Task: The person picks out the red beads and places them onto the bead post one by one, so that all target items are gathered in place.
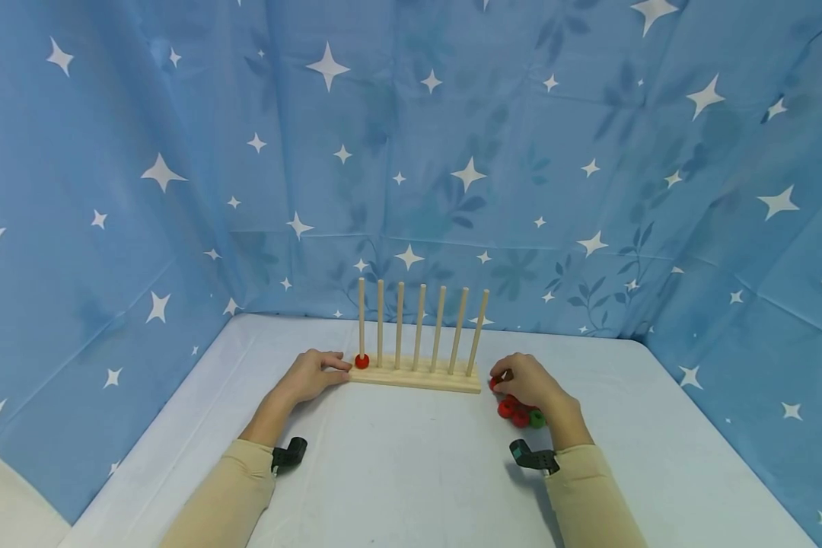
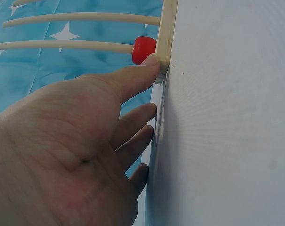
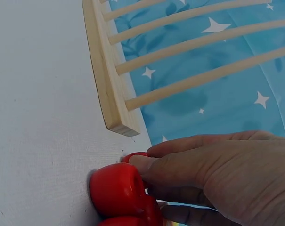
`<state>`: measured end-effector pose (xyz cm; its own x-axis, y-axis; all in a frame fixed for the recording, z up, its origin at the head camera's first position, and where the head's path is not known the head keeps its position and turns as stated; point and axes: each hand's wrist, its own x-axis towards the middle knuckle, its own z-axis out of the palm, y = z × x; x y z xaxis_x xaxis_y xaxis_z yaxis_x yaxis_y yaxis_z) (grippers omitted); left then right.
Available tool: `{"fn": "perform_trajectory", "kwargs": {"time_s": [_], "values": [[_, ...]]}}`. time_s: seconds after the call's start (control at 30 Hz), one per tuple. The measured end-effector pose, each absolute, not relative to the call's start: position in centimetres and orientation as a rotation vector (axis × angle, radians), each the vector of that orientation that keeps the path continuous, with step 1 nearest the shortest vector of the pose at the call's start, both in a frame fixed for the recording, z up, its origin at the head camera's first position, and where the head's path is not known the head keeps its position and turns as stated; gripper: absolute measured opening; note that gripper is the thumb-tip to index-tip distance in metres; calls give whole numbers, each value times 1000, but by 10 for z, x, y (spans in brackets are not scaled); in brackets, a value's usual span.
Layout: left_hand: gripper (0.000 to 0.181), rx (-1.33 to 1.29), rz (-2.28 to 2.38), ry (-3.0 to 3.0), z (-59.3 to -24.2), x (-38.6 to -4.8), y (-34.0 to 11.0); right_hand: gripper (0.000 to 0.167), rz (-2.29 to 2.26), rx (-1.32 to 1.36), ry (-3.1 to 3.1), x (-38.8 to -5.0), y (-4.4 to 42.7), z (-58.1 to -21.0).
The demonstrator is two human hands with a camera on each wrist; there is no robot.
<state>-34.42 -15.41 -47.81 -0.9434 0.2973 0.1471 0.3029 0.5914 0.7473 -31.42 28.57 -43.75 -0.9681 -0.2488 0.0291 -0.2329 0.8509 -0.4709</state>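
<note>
A wooden peg rack (image 1: pixel 414 376) with several upright pegs stands on the table; a red bead (image 1: pixel 361 361) sits at the foot of its leftmost peg. My left hand (image 1: pixel 313 374) holds the rack's left end between thumb and index finger, the other fingers loosely extended in the left wrist view. Just past the rack's right end, my right hand (image 1: pixel 529 380) pinches a red bead (image 3: pixel 133 155), mostly covered by the thumb. Beside and under that hand lie more red beads (image 3: pixel 116 189) and a green bead (image 1: pixel 537 418). Part of this pile is hidden by the hand.
The rack stands toward the back of the white table (image 1: pixel 397 472). A blue curtain (image 1: pixel 411 152) with white stars hangs behind and along both sides. Each wrist carries a small black camera, one on the left wrist (image 1: pixel 290 454) and one on the right (image 1: pixel 533 457).
</note>
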Motion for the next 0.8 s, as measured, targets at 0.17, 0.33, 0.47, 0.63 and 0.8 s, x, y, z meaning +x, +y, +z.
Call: {"fn": "perform_trajectory", "kwargs": {"time_s": [0.17,0.33,0.47,0.63,0.8], "values": [[22,-528,-1331,-2790,-478,-343,-154,22,-740,-366,2987,-314,284,-438],[21,-524,-1323,-2783,-478,-344,-155,24,-721,-376,2977,-314,282,-439],[21,-527,-1308,-2785,-479,-344,-154,25,-718,-377,2992,-314,282,-438],[20,-521,-1318,-2779,-477,-344,-154,26,-735,-385,3077,-315,281,-437],[20,-520,-1312,-2782,-478,-344,-155,26,-791,-459,3149,-315,282,-435]]}}
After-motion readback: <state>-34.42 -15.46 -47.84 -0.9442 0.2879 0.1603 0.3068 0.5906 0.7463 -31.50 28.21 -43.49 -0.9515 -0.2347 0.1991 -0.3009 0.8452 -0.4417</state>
